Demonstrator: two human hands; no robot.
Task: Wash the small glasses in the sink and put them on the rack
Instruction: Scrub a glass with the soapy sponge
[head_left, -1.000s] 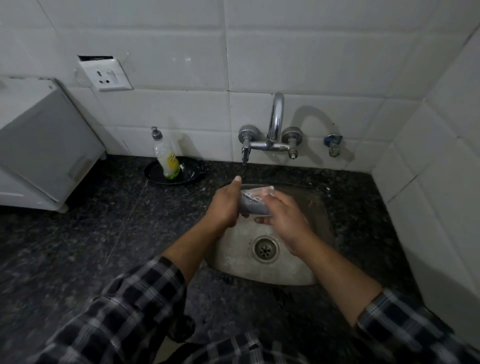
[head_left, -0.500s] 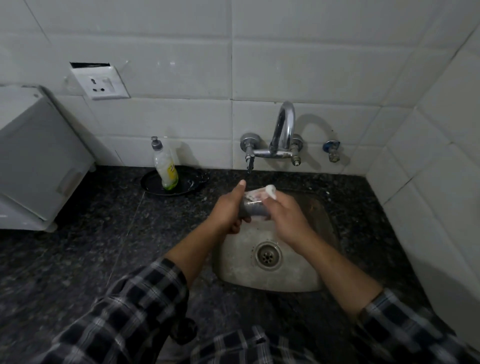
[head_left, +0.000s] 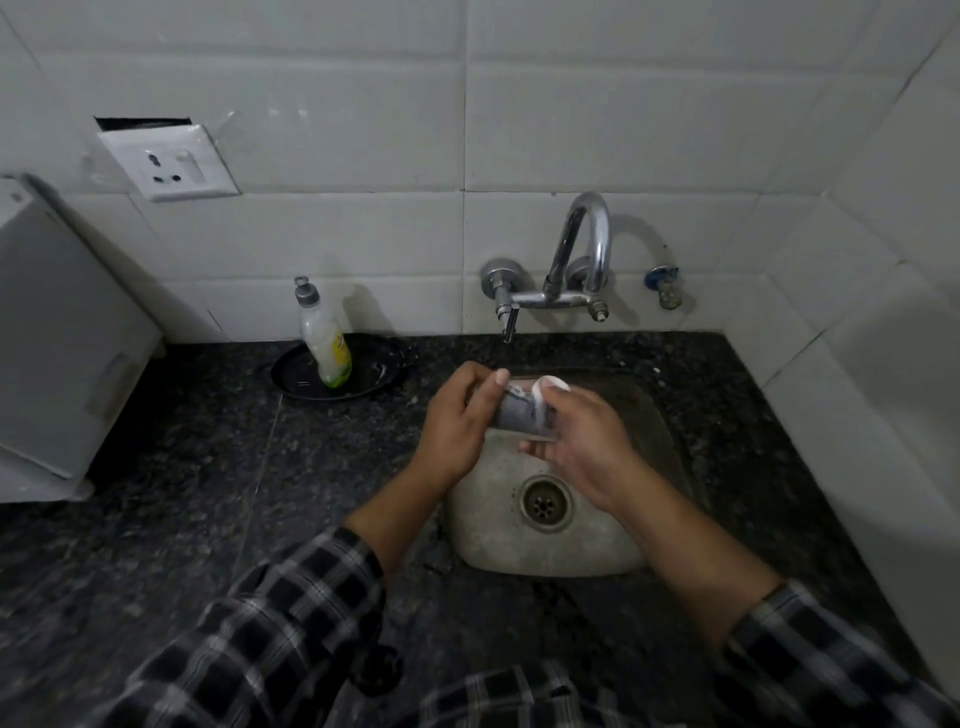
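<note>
left hand (head_left: 457, 422) and right hand (head_left: 584, 441) both tight around small glass (head_left: 517, 414) above sink (head_left: 519, 545)

My left hand (head_left: 457, 423) grips a small glass (head_left: 516, 414), held on its side above the sink (head_left: 519, 545); my right hand (head_left: 584, 444) holds its other end, with white foam on one fingertip. Behind them a tap (head_left: 582, 249) is mounted on the tiled wall. To the left, a soap bottle (head_left: 324, 338) stands in a black dish (head_left: 376, 371).

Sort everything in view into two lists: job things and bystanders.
Job: glass, held by left hand and right hand; sink; tap; soap bottle.
Idle: plate under the bottle; socket; white box; blue valve.
</note>
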